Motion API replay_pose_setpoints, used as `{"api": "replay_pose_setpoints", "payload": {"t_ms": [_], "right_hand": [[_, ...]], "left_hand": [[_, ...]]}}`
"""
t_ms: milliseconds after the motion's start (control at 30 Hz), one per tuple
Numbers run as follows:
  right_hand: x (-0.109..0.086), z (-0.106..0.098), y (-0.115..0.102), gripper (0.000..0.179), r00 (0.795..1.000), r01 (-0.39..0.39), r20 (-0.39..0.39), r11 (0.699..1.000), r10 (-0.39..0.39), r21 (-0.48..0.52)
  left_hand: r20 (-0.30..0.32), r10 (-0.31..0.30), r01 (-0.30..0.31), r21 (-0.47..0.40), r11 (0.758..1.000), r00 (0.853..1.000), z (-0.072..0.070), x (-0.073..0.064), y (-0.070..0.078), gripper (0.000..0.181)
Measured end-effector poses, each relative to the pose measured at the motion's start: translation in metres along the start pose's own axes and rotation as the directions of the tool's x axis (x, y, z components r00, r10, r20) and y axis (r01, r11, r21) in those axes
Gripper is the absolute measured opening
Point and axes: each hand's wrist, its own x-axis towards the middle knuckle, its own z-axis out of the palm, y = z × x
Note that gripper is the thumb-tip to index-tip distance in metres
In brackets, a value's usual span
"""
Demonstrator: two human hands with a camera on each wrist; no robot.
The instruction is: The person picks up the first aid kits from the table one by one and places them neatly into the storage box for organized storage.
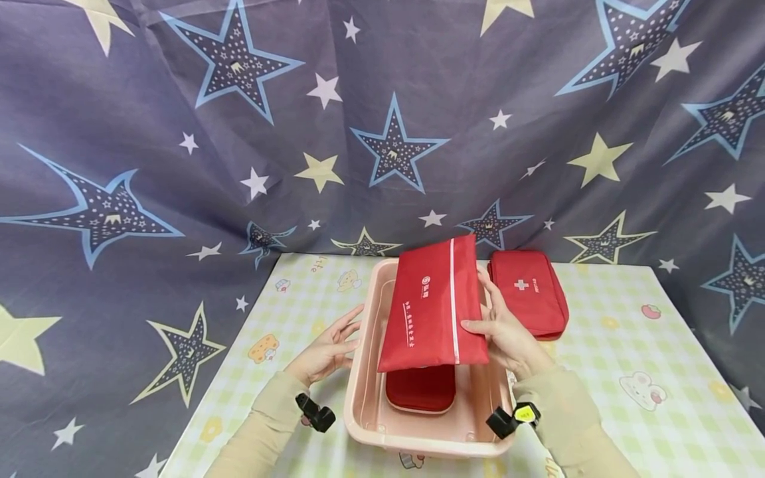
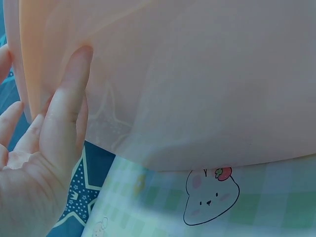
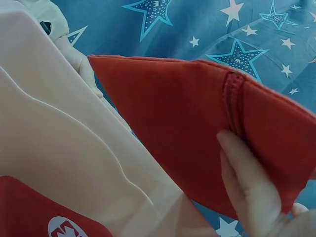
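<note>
My right hand (image 1: 508, 326) pinches the right edge of a flat red zip pouch (image 1: 427, 299) with white print and a pale stripe. The pouch is held tilted over a pale pink plastic bin (image 1: 429, 443). Inside the bin lies a second red case (image 1: 421, 390), partly covered by the pouch in the head view; a white emblem on it shows in the right wrist view. My left hand (image 1: 331, 345) is at the bin's left side, its fingers (image 2: 66, 111) extended along the outer wall and rim.
A red first-aid pouch (image 1: 528, 294) with a white cross lies on the table right of the bin. The table has a green checked cover (image 1: 609, 358) with cartoon prints. Behind it hangs a dark star-patterned curtain (image 1: 466, 166).
</note>
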Motion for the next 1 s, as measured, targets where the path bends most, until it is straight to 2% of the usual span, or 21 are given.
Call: {"api": "replay_pose_setpoints", "payload": {"t_ms": [267, 467, 600, 800, 1000], "right_hand": [[-0.009, 0.001, -0.002, 0.085, 0.998, -0.056, -0.003, 0.998, 0.056, -0.009], [-0.014, 0.000, 0.000, 0.083, 0.997, -0.072, 0.035, 0.997, 0.072, -0.006], [-0.009, 0.001, 0.004, 0.082, 0.993, -0.105, 0.061, 0.994, 0.104, 0.006], [0.004, 0.008, 0.008, 0.083, 0.986, -0.161, 0.051, 0.986, 0.158, 0.048], [0.015, 0.019, 0.014, 0.085, 0.985, -0.155, 0.067, 0.988, 0.156, -0.020]], "left_hand": [[-0.001, -0.001, 0.001, -0.010, 1.000, 1.000, 0.001, 0.000, 0.001, 0.072], [-0.004, 0.000, 0.000, -0.013, 1.000, 1.000, 0.002, 0.001, 0.001, 0.074], [-0.017, -0.001, 0.001, -0.002, 1.000, 1.000, 0.001, 0.001, 0.002, 0.072], [-0.015, -0.005, 0.005, -0.008, 1.000, 1.000, 0.000, 0.001, 0.001, 0.071], [-0.005, 0.001, -0.001, 0.000, 1.000, 1.000, -0.001, 0.001, -0.001, 0.071]]}}
